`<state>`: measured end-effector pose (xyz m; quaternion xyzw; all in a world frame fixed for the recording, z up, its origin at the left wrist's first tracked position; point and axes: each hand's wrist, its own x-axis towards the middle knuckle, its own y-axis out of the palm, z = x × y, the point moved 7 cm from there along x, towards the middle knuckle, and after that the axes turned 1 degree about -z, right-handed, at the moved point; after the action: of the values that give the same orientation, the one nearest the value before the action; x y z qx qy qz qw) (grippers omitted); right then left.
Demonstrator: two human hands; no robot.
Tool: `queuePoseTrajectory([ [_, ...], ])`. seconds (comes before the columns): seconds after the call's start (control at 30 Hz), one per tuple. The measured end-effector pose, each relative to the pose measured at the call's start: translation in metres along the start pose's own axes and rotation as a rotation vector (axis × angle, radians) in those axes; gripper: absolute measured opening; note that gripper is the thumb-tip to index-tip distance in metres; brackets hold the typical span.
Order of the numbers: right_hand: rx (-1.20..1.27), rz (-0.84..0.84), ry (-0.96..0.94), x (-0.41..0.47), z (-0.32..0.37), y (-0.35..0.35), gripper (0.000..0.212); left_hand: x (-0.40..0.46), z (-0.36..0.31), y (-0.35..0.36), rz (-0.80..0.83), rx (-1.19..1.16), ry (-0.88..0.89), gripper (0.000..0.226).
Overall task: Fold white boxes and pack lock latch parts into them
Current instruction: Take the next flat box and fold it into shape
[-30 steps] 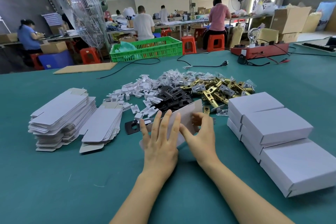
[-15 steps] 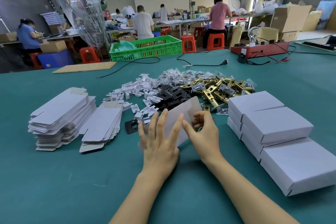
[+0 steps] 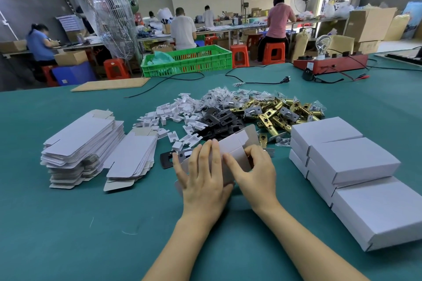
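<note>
While both hands work at the centre of the green bench (image 3: 68, 223), I see a white box blank (image 3: 230, 143) held partly folded between them, tilted up off the bench surface. The left hand (image 3: 203, 180) lies flat against the near face of the blank with its fingers (image 3: 205, 153) straight and spread. The right hand (image 3: 255, 173) has its fingers curled round the blank's right end flap, with the thumb pressed on the near face.

Edges and open room:
- To the left, two stacks of flat blanks (image 3: 84, 143) stand well apart from the left hand, with bare bench between.
- To the right, a stack of folded white boxes (image 3: 354, 162) sits near the right hand, leaving a narrow bare strip.
- Directly behind the blank lies the parts pile: small white card inserts (image 3: 175, 116), black strike plates (image 3: 219, 121), brass latch bodies (image 3: 274, 114) and small clear bags (image 3: 219, 96). One black plate (image 3: 167, 159) lies just beside the left fingers.
- The near part of the bench, around the forearms, is open surface up to the picture's lower edge.
- At the far bench edge stand a green crate (image 3: 187, 61), a flat cardboard sheet (image 3: 109, 84) and a red test box (image 3: 331, 64) with loose cables.

I can read no writing, brand or label on any box or part.
</note>
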<state>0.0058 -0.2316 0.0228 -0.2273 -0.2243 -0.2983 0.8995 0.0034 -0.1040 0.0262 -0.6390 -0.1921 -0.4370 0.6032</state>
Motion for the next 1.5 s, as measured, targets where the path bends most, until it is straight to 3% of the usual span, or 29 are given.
queuePoseTrajectory([
  [0.13,0.038,0.014,0.01,-0.005,0.003,0.002,0.027,0.0,0.002,0.0,-0.103,-0.05,0.007,0.088],
  [0.37,-0.005,-0.102,-0.182,-0.016,0.021,0.002,0.038,0.004,0.005,-0.007,-0.224,-0.152,-0.06,0.048],
  [0.63,-0.037,-0.178,-0.324,-0.014,0.02,-0.003,0.038,0.007,0.0,-0.018,-0.214,-0.257,-0.028,0.045],
  [0.83,0.012,-0.135,-0.441,-0.014,0.028,0.0,0.032,0.01,0.008,-0.026,-0.254,-0.309,-0.068,0.039],
  [1.0,0.082,-0.229,-0.369,-0.008,0.029,-0.011,0.062,0.008,0.018,-0.031,-0.338,-0.589,-0.165,0.035],
  [1.1,0.295,-0.116,-0.183,0.0,0.022,-0.008,0.06,0.008,0.017,-0.029,-0.316,-0.782,-0.202,0.034],
  [1.2,0.536,0.028,0.006,0.0,0.016,0.004,0.054,0.007,0.012,-0.017,-0.173,-0.998,-0.311,0.044],
  [1.3,0.55,0.018,0.016,-0.001,0.014,0.006,0.055,0.001,0.01,-0.001,-0.013,-1.132,-0.455,0.017],
  [1.5,0.508,-0.018,0.002,0.002,0.008,0.0,0.056,-0.002,0.003,0.004,0.073,-1.241,-0.45,0.014],
])
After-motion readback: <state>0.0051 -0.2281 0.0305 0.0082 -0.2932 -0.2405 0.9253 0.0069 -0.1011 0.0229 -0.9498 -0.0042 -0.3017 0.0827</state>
